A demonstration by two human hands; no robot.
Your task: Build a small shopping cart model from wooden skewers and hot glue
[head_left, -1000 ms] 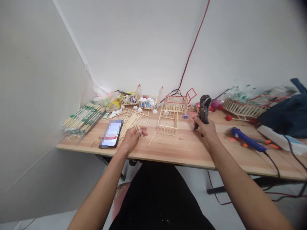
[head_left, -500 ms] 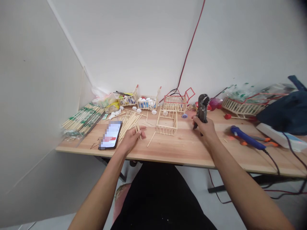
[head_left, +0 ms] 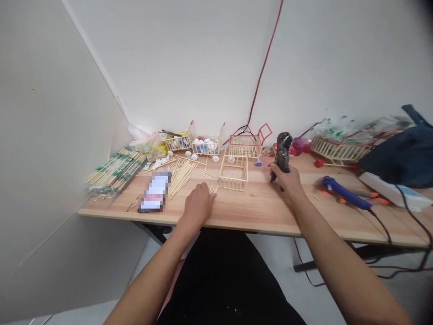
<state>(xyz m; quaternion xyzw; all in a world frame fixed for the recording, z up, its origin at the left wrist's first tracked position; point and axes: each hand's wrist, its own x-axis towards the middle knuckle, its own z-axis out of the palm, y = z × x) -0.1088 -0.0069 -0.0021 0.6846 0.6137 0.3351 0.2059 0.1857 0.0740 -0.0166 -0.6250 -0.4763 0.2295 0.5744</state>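
My left hand [head_left: 199, 204] rests knuckles-up on the wooden table [head_left: 257, 210], fingers curled over short bamboo sticks [head_left: 213, 190] whose tips poke out beside it. Just beyond stands an unpainted stick frame [head_left: 233, 171] shaped like a small crate. My right hand [head_left: 284, 177] is wrapped round the handles of dark pliers [head_left: 282, 151], held upright to the right of the frame. A fan of loose bamboo sticks [head_left: 181, 173] lies left of my left hand.
A phone [head_left: 154, 192] lies near the front left edge, packs of chopsticks [head_left: 113, 168] beyond it. Small stick carts [head_left: 206, 145] and a red-edged one [head_left: 248, 142] line the wall. A blue glue gun [head_left: 341, 192] with cord lies right, near a dark bag [head_left: 402, 160].
My left hand has moved right from the stick pile toward the unpainted frame, carrying short sticks. My right hand and the pliers stay put.
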